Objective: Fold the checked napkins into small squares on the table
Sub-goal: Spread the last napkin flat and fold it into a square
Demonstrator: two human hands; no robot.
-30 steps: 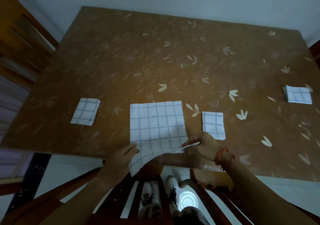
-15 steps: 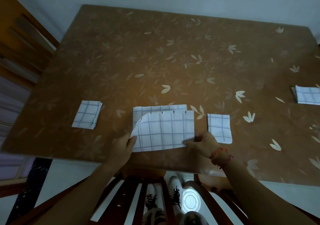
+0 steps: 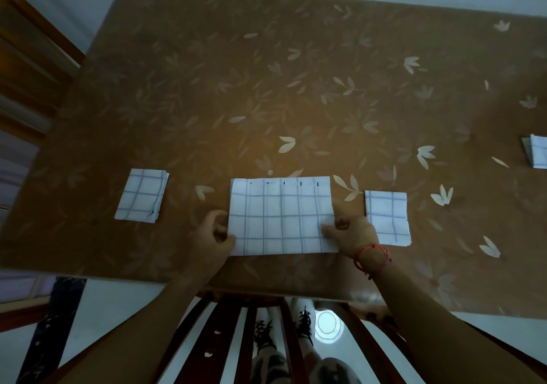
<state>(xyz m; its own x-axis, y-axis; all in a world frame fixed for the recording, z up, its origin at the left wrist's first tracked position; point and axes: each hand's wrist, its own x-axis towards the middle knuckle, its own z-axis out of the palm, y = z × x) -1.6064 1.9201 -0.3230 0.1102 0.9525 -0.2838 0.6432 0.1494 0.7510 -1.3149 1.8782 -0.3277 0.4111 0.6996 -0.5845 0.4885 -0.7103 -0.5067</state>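
one half-folded napkin, long axis 9-to-3, ends pinched by left grip and right grip; three folded squares.

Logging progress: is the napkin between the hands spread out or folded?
Folded once, in half: the middle napkin is a wide rectangle, its under layer's edge showing along the far side; not yet a small square.

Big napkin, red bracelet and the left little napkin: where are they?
big napkin (image 3: 281, 221), head view, middle of top layer.
red bracelet (image 3: 371, 249), head view, cord at wrist.
left little napkin (image 3: 142, 195), head view, its middle.
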